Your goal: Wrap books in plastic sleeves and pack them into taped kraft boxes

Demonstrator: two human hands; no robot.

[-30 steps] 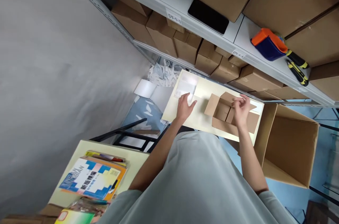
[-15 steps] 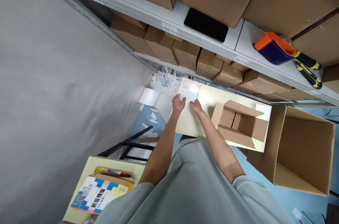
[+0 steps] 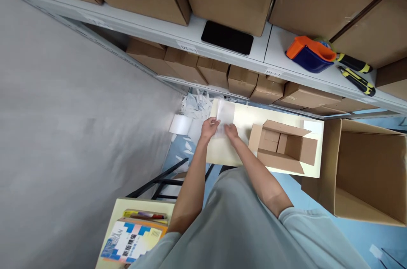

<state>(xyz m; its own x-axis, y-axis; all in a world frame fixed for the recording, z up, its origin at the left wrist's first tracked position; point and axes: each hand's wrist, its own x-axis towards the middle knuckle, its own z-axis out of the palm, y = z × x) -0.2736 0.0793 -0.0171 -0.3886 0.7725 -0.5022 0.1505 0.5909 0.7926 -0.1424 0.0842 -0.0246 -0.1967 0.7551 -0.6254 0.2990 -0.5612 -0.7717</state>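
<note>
Head view, hands (image 3: 208, 128) at sheet (image 3: 226, 113), open carton (image 3: 280, 161) beside, shelf (image 3: 280, 44) beyond

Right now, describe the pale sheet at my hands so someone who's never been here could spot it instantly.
Find the cream table below the grey shelf. At its left end, away from the open brown box, lies the pale sheet with the left hand and right hand at its sides. It is thin and translucent-looking; the white paper at the table's other end is untouched.
</note>
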